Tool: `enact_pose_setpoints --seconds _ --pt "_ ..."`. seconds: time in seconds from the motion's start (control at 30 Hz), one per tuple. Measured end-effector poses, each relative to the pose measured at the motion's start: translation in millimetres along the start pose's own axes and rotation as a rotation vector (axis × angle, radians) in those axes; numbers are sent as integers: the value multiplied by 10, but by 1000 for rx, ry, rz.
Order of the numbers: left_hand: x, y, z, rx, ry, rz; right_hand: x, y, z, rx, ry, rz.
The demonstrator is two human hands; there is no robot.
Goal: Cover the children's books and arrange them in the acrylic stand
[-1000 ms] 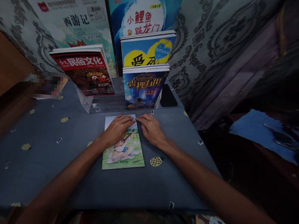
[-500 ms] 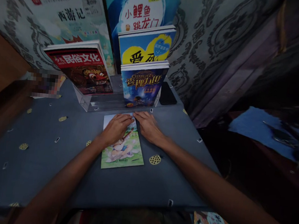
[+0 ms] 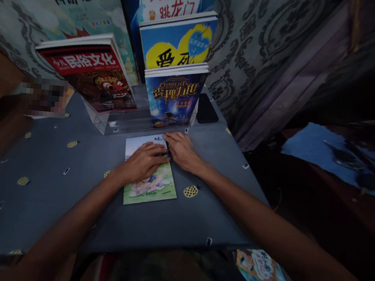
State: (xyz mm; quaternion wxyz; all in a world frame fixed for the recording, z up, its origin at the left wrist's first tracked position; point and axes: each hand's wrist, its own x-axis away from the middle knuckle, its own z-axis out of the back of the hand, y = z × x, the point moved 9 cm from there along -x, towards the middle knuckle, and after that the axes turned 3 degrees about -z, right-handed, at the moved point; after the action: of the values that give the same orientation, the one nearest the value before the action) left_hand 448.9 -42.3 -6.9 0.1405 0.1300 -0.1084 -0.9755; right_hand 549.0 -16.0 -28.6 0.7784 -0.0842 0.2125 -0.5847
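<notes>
A thin green picture book (image 3: 151, 190) lies flat on the grey tablecloth (image 3: 53, 189). My left hand (image 3: 143, 163) rests palm down on its cover, fingers stretched toward the right edge. My right hand (image 3: 181, 151) lies flat beside it, fingertips touching the book's upper right edge. Neither hand holds anything. Just behind them a clear acrylic stand (image 3: 119, 123) carries a dark blue book (image 3: 173, 97), a blue and yellow book (image 3: 177, 42) and a red book (image 3: 90, 76).
Two large books (image 3: 71, 1) lean on the patterned curtain (image 3: 259, 46) at the back. A black phone (image 3: 207, 109) lies right of the stand. Another book (image 3: 262, 273) lies below the table's front right corner. The table's right edge drops to a dark floor.
My left hand has slid down and to the right over the cover, uncovering the book's top. My right hand stays at the book's right edge. The view has tilted slightly downward.
</notes>
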Motion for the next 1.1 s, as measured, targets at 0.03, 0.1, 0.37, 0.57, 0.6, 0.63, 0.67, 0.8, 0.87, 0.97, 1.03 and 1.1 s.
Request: enact_pose_setpoints --seconds 0.03,0.1,0.37,0.57,0.6,0.63,0.67,0.8,0.87,0.97,1.03,1.1 --pt "12 53 9 -2 -6 -4 2 -2 0 1 -1 2" --pt "30 167 21 -11 -26 -12 7 -3 -2 6 2 9" --pt "105 452 -135 -100 -326 67 9 -3 -17 28 1 6" --pt "148 494 -172 -63 -484 122 6 14 -48 41 -16 8" --pt "143 492 -164 -61 -487 128 8 17 -50 39 -13 11" --pt "137 489 -157 -61 -486 132 9 22 -51 36 -9 13" --pt "131 486 -153 -61 -484 133 10 28 -50 33 -2 13" --pt "120 469 -165 -70 -477 111 9 38 -49 22 24 23" --pt "115 442 -168 -82 -452 96 5 40 -53 24 25 24" --pt "109 379 -173 -94 -405 81 1 43 -64 34 10 17" --pt "105 337 -181 -96 -384 66 2 42 -65 35 4 15" --pt "100 295 -184 -96 -369 54 6 43 -55 32 14 14"
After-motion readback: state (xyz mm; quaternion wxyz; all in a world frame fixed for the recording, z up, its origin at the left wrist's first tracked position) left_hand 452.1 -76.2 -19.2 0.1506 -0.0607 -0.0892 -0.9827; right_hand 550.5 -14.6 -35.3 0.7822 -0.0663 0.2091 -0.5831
